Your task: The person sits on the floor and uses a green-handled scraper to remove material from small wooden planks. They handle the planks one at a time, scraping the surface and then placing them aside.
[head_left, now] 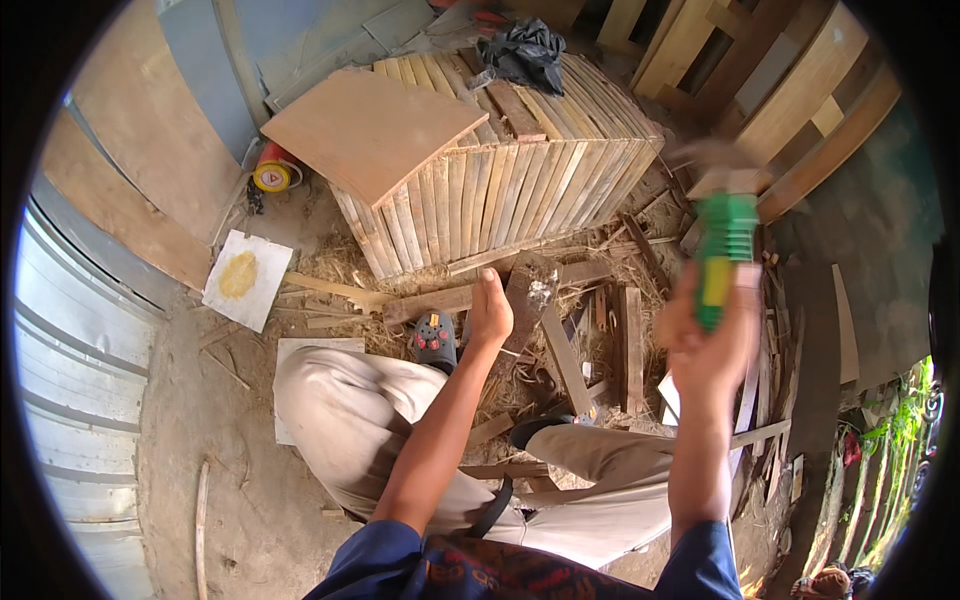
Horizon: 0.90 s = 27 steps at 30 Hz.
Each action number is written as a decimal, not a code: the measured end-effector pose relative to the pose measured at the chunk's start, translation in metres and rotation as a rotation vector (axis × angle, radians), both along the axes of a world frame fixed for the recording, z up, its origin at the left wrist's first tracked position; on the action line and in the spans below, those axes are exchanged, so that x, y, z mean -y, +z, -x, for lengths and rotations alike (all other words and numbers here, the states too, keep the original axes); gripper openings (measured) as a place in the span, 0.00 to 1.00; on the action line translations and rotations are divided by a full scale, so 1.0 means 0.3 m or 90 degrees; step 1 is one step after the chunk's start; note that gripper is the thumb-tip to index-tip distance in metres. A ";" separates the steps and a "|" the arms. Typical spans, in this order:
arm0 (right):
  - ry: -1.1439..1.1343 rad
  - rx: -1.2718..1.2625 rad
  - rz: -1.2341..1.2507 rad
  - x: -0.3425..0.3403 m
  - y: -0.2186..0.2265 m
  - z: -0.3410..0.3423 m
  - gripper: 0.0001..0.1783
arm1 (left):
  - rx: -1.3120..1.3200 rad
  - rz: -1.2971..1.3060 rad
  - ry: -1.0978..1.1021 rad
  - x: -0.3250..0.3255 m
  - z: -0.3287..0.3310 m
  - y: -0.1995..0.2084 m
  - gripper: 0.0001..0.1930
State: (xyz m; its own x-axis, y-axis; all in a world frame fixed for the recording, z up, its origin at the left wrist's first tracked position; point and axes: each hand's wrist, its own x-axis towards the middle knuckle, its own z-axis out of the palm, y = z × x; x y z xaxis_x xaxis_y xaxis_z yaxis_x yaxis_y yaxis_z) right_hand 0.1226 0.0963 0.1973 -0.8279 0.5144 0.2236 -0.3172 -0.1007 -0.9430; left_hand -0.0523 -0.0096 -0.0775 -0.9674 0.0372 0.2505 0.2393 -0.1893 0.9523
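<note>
My right hand [708,335] is raised at the right, closed round the green-and-yellow handle of a hand tool [728,225]. Motion smears the tool's head, so its kind is unclear. Low in the middle, my left hand [490,312] is closed against the edge of a short dark wooden board [528,292], its thumb pointing up and its other fingers mostly hidden. Pale broken spots mark the board's upper end. Around and below it lie loose planks [630,350] and wood shavings.
A slatted wooden crate [520,200] stands ahead, bearing a tan panel [375,130] and a black plastic bag [525,55]. A red-and-yellow cylindrical object [272,175] and a stained white sheet [248,280] lie left. My clog [435,338] is near the left hand; timber leans at the far right.
</note>
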 end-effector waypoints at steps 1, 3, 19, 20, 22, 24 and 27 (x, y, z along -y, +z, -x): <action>-0.027 -0.081 0.003 -0.018 0.056 -0.023 0.29 | 0.012 0.033 0.013 0.001 -0.010 0.003 0.29; 0.011 -0.260 -0.028 -0.006 0.075 -0.027 0.27 | -0.057 0.025 0.050 0.005 -0.025 0.008 0.29; 0.046 -0.258 -0.295 0.123 0.007 -0.020 0.24 | -0.110 0.000 0.063 0.028 -0.080 0.110 0.31; -0.006 -0.045 -0.404 0.161 -0.064 -0.007 0.22 | -0.113 0.010 0.065 0.025 -0.077 0.117 0.32; 0.117 0.423 -0.223 0.148 -0.138 0.033 0.23 | -0.105 0.010 0.047 0.019 -0.074 0.120 0.32; 0.055 0.377 -0.133 0.082 -0.121 0.016 0.28 | -0.072 -0.015 0.008 0.010 -0.082 0.113 0.33; 0.064 0.074 -0.153 0.007 0.018 -0.048 0.33 | -0.055 0.055 -0.080 0.012 -0.127 0.117 0.35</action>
